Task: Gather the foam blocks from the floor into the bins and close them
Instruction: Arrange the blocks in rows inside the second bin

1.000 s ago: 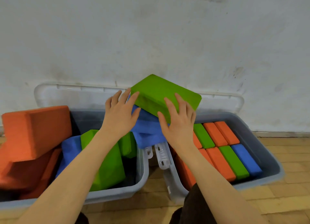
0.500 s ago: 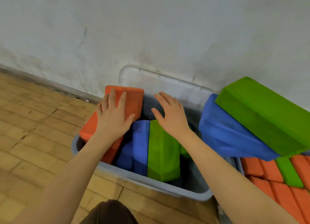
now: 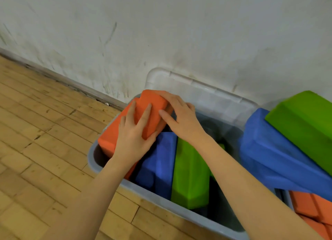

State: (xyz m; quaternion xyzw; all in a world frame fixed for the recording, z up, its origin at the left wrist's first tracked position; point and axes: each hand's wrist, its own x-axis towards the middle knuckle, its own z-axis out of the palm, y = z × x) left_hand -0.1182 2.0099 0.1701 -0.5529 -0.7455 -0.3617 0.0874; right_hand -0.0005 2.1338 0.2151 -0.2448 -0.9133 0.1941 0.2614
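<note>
A grey bin (image 3: 143, 193) stands against the wall with foam blocks inside. An orange block (image 3: 152, 99) sticks up at the bin's far left corner, lying on another orange block (image 3: 111, 135). My left hand (image 3: 134, 137) grips the upper orange block from the near side, fingers spread on its face. My right hand (image 3: 181, 117) holds the same block at its far right end, fingers curled over it. A blue block (image 3: 158, 166) and a green block (image 3: 190, 176) lie side by side in the bin.
A clear lid (image 3: 203, 95) leans on the wall behind the bin. To the right, a large blue block (image 3: 273, 158) and a green block (image 3: 305, 126) lie stacked across the gap to a second bin with orange blocks (image 3: 312, 209). Wooden floor (image 3: 45, 131) extends left.
The view turned left from the stacked green block to the left bin. Both hands let go of the green block and moved onto the orange block, which now sits tilted up at the corner.
</note>
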